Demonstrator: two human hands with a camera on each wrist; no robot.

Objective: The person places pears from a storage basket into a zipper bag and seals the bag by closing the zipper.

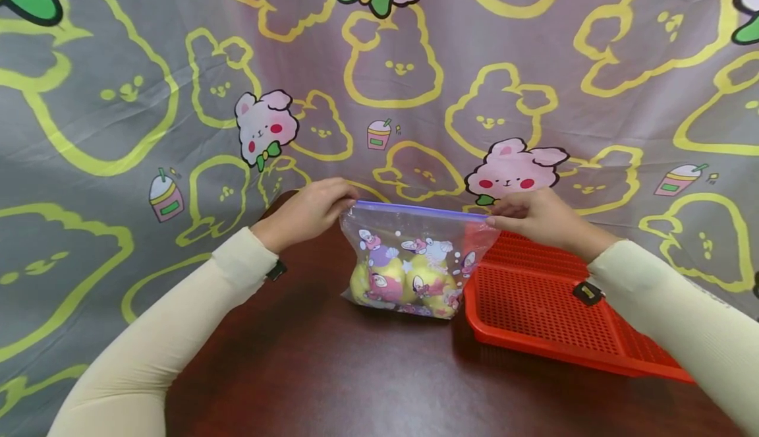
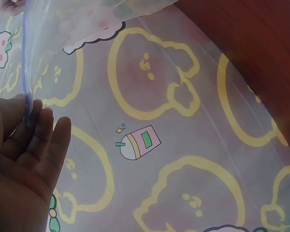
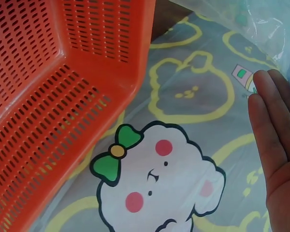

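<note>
A clear zip bag (image 1: 415, 259) with a purple-blue zip strip and cartoon prints stands upright on the dark table, several round yellow fruits (image 1: 385, 279) inside it. At the bag's top left corner my left hand (image 1: 311, 211) pinches the zip edge between thumb and fingers. My right hand (image 1: 542, 219) pinches the opposite top corner. In the left wrist view the left hand (image 2: 26, 159) has the zip edge between thumb and fingers. The right wrist view shows the right hand's (image 3: 282, 140) fingers beside the bag; its thumb is hidden there.
A red perforated plastic basket (image 1: 545, 302) stands to the right of the bag, partly under my right forearm. The dark brown table (image 1: 356, 378) reaches toward me. Behind it hangs a grey curtain (image 1: 415, 127) with yellow bear outlines and rabbit faces.
</note>
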